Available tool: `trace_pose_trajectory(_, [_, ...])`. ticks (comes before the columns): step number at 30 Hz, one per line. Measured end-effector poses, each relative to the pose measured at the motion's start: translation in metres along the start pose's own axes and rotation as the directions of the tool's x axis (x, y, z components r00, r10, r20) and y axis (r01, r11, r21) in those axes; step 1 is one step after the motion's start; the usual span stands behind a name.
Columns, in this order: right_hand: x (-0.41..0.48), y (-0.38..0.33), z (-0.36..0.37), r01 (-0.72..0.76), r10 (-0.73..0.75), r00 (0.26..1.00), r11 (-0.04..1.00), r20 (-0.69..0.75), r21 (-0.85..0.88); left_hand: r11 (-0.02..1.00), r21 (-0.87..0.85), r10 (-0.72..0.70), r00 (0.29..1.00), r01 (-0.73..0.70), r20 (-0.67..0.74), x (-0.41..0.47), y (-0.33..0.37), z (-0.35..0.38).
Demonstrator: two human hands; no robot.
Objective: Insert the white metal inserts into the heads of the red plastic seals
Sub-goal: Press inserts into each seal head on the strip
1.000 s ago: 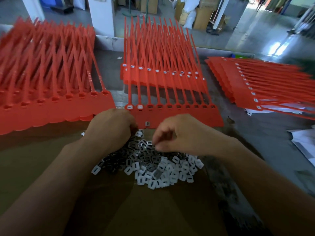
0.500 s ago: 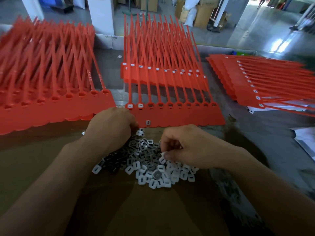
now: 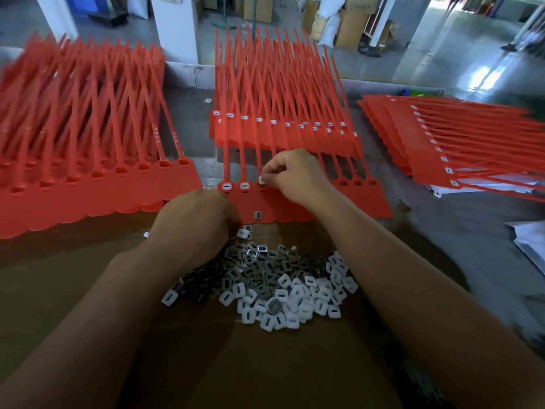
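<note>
Pinching squarish white insert [image 3: 261, 180] | right hand [image 3: 295, 175] | perhaps touching red seal [image 3: 267, 200]

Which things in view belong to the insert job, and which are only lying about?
Job: right hand pinching a white insert; left hand; front seal strip; insert pile.
Lying about: white papers at right; cardboard boxes behind.

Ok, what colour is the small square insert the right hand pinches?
White: the small square insert, head view.
</note>
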State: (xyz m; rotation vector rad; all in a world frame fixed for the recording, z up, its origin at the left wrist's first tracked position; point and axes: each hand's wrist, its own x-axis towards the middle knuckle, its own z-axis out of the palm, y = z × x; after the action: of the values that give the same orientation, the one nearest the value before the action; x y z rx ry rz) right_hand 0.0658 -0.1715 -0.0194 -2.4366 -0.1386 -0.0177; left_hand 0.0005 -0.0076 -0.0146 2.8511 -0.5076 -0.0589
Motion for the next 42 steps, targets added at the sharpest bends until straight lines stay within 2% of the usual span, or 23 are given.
trace_pose_trajectory(7, [0.007, 0.005, 0.005, -0.01, 0.013, 0.999, 0.997, 0.03, -0.079, 1.0, 0.008, 0.018, 1.0, -0.017, -0.006, 0.001, -0.002, 0.001])
trace_pose_trajectory(12, [0.008, -0.003, 0.0, -0.019, 0.032, 0.993, 0.993, 0.112, -0.117, 1.0, 0.011, 0.012, 1.0, -0.012, 0.001, 0.001, 0.0, 0.0])
trace_pose_trajectory(15, [0.009, -0.004, -0.003, -0.098, 0.108, 0.985, 0.992, 0.137, -0.076, 1.0, 0.021, 0.012, 1.0, -0.012, 0.009, 0.001, 0.0, 0.0])
trace_pose_trajectory(18, [0.008, -0.005, -0.004, -0.043, 0.061, 0.981, 0.994, 0.183, -0.103, 0.999, 0.031, 0.009, 1.0, -0.009, 0.01, 0.002, 0.0, 0.0])
trace_pose_trajectory(27, [0.002, -0.002, 0.005, -0.045, 0.046, 0.999, 0.998, -0.021, 0.044, 0.999, 0.039, 0.011, 1.0, -0.011, 0.003, 0.001, -0.001, 0.001])
trace_pose_trajectory(29, [0.006, -0.003, 0.004, -0.092, 0.093, 0.996, 0.994, -0.012, 0.061, 0.999, 0.031, 0.01, 1.0, -0.01, -0.003, 0.001, -0.001, 0.001])
trace_pose_trajectory(34, [0.02, -0.011, 0.002, -0.175, 0.177, 0.98, 0.984, 0.088, -0.031, 0.999, 0.036, 0.016, 1.0, -0.016, 0.004, 0.001, 0.0, 0.001])
trace_pose_trajectory(36, [0.014, -0.009, 0.001, -0.122, 0.122, 0.989, 0.993, 0.089, -0.003, 0.999, 0.036, 0.014, 1.0, -0.014, 0.007, 0.0, 0.0, 0.001])
trace_pose_trajectory(39, [-0.016, -0.007, -0.011, 0.057, -0.057, 0.998, 0.998, 0.012, 0.039, 1.0, 0.024, 0.018, 1.0, -0.017, -0.004, -0.001, 0.0, 0.001])
trace_pose_trajectory(40, [-0.029, -0.006, -0.016, 0.114, -0.116, 0.992, 0.992, 0.047, 0.046, 1.0, 0.019, 0.018, 1.0, -0.018, -0.005, 0.0, 0.0, 0.001])
trace_pose_trajectory(42, [-0.057, -0.007, -0.027, 0.214, -0.216, 0.948, 0.976, 0.232, 0.033, 1.0, 0.02, 0.006, 1.0, -0.005, -0.003, 0.001, 0.001, 0.002])
